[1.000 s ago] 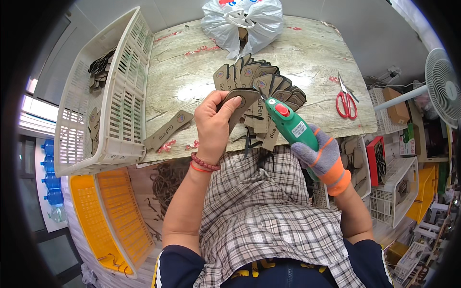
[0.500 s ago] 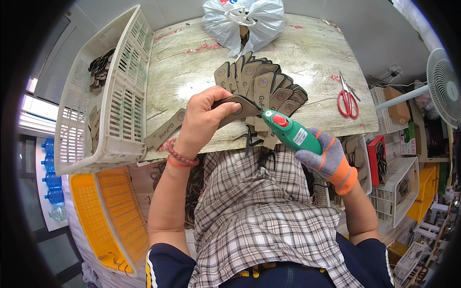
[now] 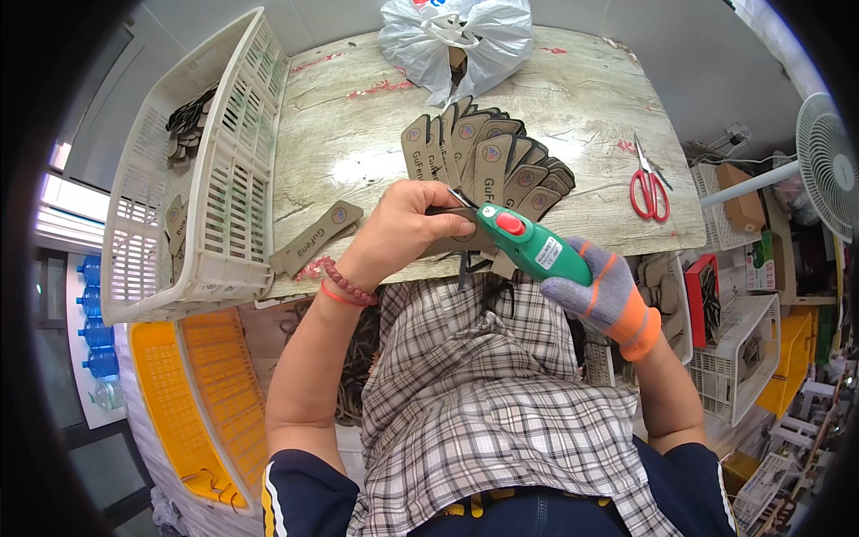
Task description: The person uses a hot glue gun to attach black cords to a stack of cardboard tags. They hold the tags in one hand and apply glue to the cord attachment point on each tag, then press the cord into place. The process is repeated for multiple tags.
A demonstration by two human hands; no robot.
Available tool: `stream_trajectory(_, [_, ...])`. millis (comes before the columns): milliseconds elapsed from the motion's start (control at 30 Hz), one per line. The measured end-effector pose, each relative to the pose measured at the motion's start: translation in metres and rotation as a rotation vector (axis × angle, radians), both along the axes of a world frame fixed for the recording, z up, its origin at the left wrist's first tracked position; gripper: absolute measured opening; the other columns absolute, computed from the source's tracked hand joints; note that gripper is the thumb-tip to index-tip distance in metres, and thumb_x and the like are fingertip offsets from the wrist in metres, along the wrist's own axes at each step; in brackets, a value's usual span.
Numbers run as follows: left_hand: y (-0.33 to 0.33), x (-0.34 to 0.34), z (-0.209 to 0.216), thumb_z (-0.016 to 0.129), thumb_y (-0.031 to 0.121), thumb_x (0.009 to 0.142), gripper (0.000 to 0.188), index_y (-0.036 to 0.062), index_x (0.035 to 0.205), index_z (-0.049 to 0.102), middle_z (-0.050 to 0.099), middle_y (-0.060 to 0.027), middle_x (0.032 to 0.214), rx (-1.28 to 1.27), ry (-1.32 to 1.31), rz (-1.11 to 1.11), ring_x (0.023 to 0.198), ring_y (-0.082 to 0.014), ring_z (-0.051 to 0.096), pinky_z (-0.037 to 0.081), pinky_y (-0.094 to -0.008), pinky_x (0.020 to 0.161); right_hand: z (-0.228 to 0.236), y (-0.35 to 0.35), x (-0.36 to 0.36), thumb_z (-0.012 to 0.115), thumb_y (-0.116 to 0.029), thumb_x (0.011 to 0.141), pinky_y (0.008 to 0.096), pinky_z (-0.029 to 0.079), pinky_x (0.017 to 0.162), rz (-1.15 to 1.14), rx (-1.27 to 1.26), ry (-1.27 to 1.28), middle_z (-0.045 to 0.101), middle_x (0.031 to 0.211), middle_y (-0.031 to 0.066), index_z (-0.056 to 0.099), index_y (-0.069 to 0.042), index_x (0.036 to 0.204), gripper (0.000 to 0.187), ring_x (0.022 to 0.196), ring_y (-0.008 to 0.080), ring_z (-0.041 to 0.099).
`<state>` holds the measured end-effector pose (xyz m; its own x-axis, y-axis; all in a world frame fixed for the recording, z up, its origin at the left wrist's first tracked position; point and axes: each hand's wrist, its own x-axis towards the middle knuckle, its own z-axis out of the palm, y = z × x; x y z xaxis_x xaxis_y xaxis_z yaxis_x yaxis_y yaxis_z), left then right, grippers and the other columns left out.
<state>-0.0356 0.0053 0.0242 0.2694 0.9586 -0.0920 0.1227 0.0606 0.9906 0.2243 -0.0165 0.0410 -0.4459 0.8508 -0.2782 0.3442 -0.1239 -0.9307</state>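
Observation:
My bare left hand (image 3: pixel 403 224) pinches a brown, dark-edged flat piece (image 3: pixel 469 241) between thumb and fingers above the table's near edge. In my right hand (image 3: pixel 613 295), which wears a grey and orange glove, is a green handheld electric cutter (image 3: pixel 546 255) with a red button. Its head meets the piece's edge close to my left fingertips; the exact contact is hidden. Just beyond, many similar brown pieces (image 3: pixel 490 163) lie fanned out in an overlapping pile. A separate brown piece (image 3: pixel 313 240) rests left of my left hand.
A white plastic crate (image 3: pixel 237 152) with pieces inside stands at the table's left. Red-handled scissors (image 3: pixel 649 192) lie on the right, and a tied white bag (image 3: pixel 456 45) sits at the back. Yellow crates (image 3: pixel 201 394) are below left; a fan (image 3: pixel 828 161) is at far right.
My left hand has shifted slightly right and down, turning the piece. The cutter has moved a little left, so its head is now closer to my left fingertips.

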Motion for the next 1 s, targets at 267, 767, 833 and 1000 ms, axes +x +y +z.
stream_trajectory(267, [0.001, -0.077, -0.025, 0.062, 0.007, 0.078, 0.021, -0.0002, 0.098, 0.059, 0.06, -0.0027, 0.082, 0.032, -0.028, 0.71, 0.069, -0.0088, 0.055, 0.046, -0.0226, 0.066, -0.025, -0.006, 0.004, 0.073, -0.031, 0.075, 0.0187, 0.038, 0.046, -0.181, -0.017, 0.063, 0.06, 0.071, 0.0003, 0.055, 0.0, 0.107, 0.048, 0.051, 0.0031, 0.047])
stream_trajectory(767, [0.108, -0.013, -0.113, 0.072, 0.015, 0.07, 0.032, 0.0037, 0.094, 0.055, 0.056, -0.01, 0.103, 0.252, 0.862, 0.978, 0.107, -0.025, 0.046, 0.035, -0.0423, 0.091, -0.033, -0.008, 0.001, 0.073, -0.031, 0.076, 0.0189, 0.039, 0.045, -0.256, -0.054, -0.038, 0.058, 0.068, 0.0005, 0.054, 0.002, 0.11, 0.051, 0.051, 0.0043, 0.048])
stream_trajectory(833, [0.101, -0.023, -0.113, 0.069, 0.009, 0.071, 0.025, 0.0024, 0.091, 0.056, 0.057, -0.0108, 0.098, 0.187, 0.349, 0.967, 0.093, -0.0215, 0.052, 0.041, -0.0358, 0.081, -0.032, -0.006, -0.003, 0.073, -0.03, 0.076, 0.019, 0.039, 0.045, -0.255, -0.043, -0.046, 0.058, 0.068, 0.0002, 0.054, 0.002, 0.11, 0.051, 0.051, 0.0041, 0.048])
stream_trajectory(1000, [0.055, -0.021, -0.062, 0.059, 0.002, 0.082, 0.011, -0.0019, 0.092, 0.061, 0.061, -0.0023, 0.075, 0.243, -0.407, 0.927, 0.064, -0.0095, 0.053, 0.043, -0.0227, 0.062, -0.026, -0.001, -0.021, 0.073, -0.03, 0.075, 0.0186, 0.038, 0.046, -0.286, -0.012, 0.01, 0.057, 0.069, -0.0001, 0.054, 0.0, 0.11, 0.05, 0.053, 0.0034, 0.047])
